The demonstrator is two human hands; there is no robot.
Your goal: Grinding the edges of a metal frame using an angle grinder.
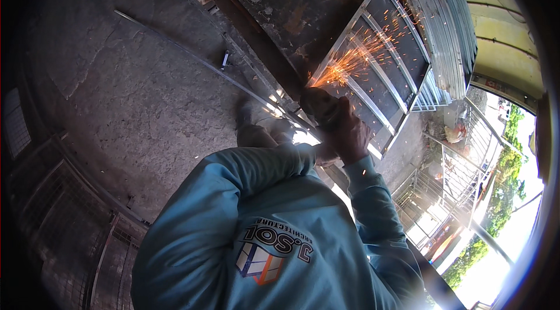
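Sparks (356, 65) fan out toward the upper right from an angle grinder (318, 103), whose head meets the near corner of a pale metal frame (373, 97) with several crossbars. My right hand (353, 135) is wrapped round the grinder's body. Lower and to the left, my left hand (325, 154) is closed at the tool's rear end, its fingers mostly covered by my right hand and wrist. The grinder's disc cannot be made out clearly. The frame lies on a dark, stained tabletop (274, 6).
A brown steel beam (245, 15) edges the table. Stacked grey metal lengths (440, 41) stand beyond the frame. Along the concrete floor (128, 94) at left runs a long thin bar (181, 47), with a small white-and-dark tube (225, 60) nearby. Metal grilles (461, 164) are at right.
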